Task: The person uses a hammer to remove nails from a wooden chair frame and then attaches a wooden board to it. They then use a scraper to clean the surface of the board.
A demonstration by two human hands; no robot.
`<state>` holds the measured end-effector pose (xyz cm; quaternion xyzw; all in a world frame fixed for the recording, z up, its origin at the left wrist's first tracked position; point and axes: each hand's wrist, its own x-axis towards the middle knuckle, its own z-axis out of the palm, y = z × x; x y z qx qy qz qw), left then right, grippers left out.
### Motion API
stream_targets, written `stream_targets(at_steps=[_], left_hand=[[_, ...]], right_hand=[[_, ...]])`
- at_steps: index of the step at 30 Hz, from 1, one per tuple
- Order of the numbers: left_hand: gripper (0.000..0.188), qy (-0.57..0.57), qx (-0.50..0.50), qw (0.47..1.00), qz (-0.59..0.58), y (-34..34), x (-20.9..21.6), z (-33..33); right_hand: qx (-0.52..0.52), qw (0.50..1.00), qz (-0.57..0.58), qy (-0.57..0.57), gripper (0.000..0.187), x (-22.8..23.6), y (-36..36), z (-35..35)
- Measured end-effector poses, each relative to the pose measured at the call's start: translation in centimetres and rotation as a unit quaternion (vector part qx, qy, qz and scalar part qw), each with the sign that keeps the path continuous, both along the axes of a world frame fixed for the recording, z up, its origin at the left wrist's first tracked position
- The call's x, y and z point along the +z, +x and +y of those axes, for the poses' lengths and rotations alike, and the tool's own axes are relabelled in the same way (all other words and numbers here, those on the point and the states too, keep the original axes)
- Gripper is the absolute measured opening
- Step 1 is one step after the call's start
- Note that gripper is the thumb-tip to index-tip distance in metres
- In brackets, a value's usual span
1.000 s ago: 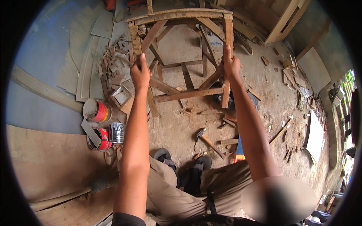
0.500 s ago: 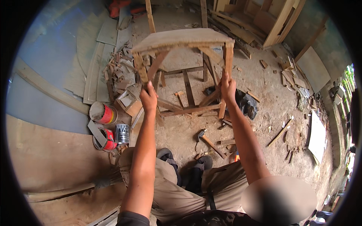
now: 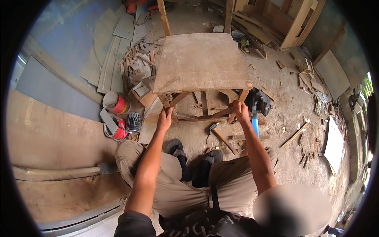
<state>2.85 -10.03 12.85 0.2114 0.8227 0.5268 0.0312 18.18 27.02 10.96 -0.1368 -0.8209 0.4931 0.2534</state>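
A wooden chair point(image 3: 203, 61) stands in front of me, its square plywood seat facing up and its two back posts rising at the far side. My left hand point(image 3: 164, 118) is closed around the near left leg, below the seat. Around the near right leg, my right hand point(image 3: 240, 112) is wrapped in the same way. Rails and diagonal braces show under the seat's front edge; the far legs are hidden beneath it. On the floor between my feet and the chair lies a claw hammer point(image 3: 224, 138).
Paint cans point(image 3: 115, 103) stand at the left, near a heap of wood offcuts point(image 3: 138, 65). A black plastic bag point(image 3: 257, 103) and a blue strip point(image 3: 255, 124) lie right of the chair. Wood scraps litter the floor at right; a wooden frame point(image 3: 302, 23) leans at the back.
The chair has tipped down toward level, so its seat top now shows broadly. Both hands have come lower and nearer, still on the front legs.
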Motion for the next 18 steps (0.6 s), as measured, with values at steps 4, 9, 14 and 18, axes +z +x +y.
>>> stream_targets(at_steps=[4,9,14,18], left_hand=[[0.062,-0.171,-0.116,0.971,-0.124,-0.9,2.6,-2.5],[0.063,-0.323,-0.205,0.888,-0.257,-6.6,6.4,-7.7],[0.061,-0.081,0.056,0.989,-0.107,-10.2,16.6,-1.4],[0.084,-0.202,0.146,0.968,-0.04,-9.6,17.7,7.2]], right_hand=[[0.071,0.991,-0.105,0.038,0.052,2.9,3.3,1.4],[0.177,0.941,-0.267,-0.109,0.053,11.1,5.2,5.7],[-0.041,0.98,-0.079,-0.178,0.063,19.2,-0.1,6.0],[-0.13,0.974,-0.185,0.017,0.081,20.4,-7.2,1.8]])
